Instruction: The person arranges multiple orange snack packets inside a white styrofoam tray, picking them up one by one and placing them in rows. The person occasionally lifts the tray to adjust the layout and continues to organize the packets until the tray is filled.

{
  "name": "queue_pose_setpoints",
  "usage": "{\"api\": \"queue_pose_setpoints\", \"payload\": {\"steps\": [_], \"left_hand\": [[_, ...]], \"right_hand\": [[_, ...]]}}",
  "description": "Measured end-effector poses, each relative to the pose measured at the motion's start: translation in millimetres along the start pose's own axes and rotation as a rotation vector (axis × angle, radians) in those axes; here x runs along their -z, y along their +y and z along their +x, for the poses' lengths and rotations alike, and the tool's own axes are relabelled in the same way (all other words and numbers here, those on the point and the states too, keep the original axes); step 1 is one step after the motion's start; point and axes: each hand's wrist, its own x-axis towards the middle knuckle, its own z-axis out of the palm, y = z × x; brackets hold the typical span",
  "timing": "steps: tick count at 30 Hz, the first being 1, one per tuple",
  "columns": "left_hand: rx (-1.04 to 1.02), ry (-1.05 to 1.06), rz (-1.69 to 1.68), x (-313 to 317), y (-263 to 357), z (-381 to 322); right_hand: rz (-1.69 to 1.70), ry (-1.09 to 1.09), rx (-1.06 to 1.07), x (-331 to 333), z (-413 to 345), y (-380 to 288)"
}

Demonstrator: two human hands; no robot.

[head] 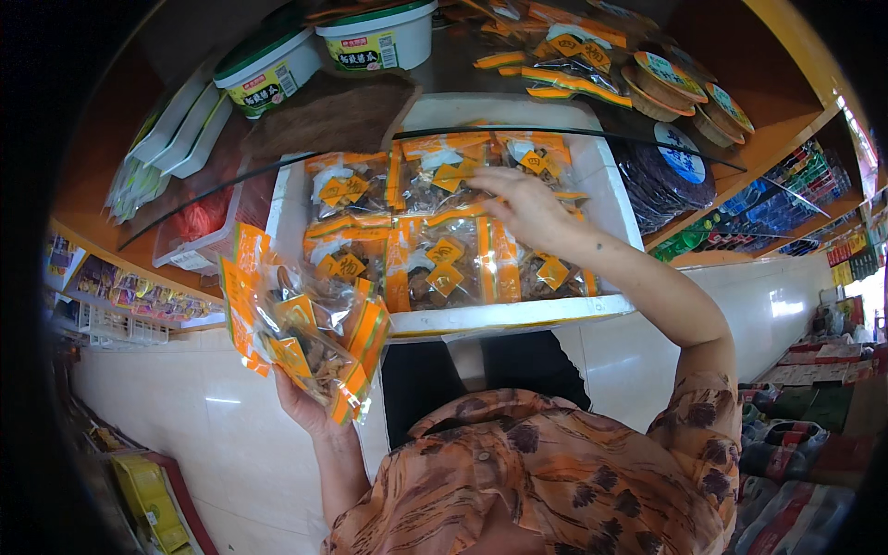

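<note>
My left hand [303, 404] holds clear plastic packets with orange ends [326, 347], in front of the left corner of a white foam box [513, 314]. Brown dried pieces show through the film of these packets. Inside the box lie rows of similar orange-trimmed packets [444, 267], mostly flat and side by side. My right hand [519, 205] reaches over the box with its fingers spread, at the upper middle packet [433, 170]. Nothing shows gripped in it, and its fingertips seem to touch that packet or hover just over it.
A glass shelf edge [479, 133] crosses above the box's back. On it stand white tubs with green lids [378, 41], a brown cloth-like sheet [333, 111] and more orange packets [569, 59]. A pink plastic basket [246, 215] sits left of the box; a dark round package [662, 180] lies right.
</note>
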Motion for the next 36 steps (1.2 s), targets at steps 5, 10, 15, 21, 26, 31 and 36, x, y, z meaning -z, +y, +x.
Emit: {"api": "queue_pose_setpoints", "payload": {"steps": [5,10,15,21,26,31,36], "left_hand": [[-0.018,0.024,0.027,-2.1,-0.8,-0.2],[-0.02,0.055,-0.006,-3.7,-0.3,-0.3],[-0.021,0.071,-0.021,-2.6,-0.8,-0.1],[0.022,0.049,-0.011,-11.1,-1.2,-2.2],[0.077,0.06,0.076,-20.1,-5.0,-6.0],[0.083,0.194,0.144,-27.6,-10.8,-11.4],[0.085,0.354,0.306,-38.7,-19.8,-13.6]], "right_hand": [[-0.362,-0.136,0.341,-19.6,17.4,-6.0],[-0.56,-0.294,0.253,-34.2,29.4,-6.8],[-0.773,-0.197,0.289,-47.8,27.2,-4.1],[-0.564,-0.078,0.269,-51.1,45.3,20.7],[-0.406,-0.059,0.219,-39.5,42.5,15.0],[0.088,-0.026,-0.026,-4.6,35.7,-23.7],[0.966,-0.163,-0.273,25.0,8.7,-79.4]]}}
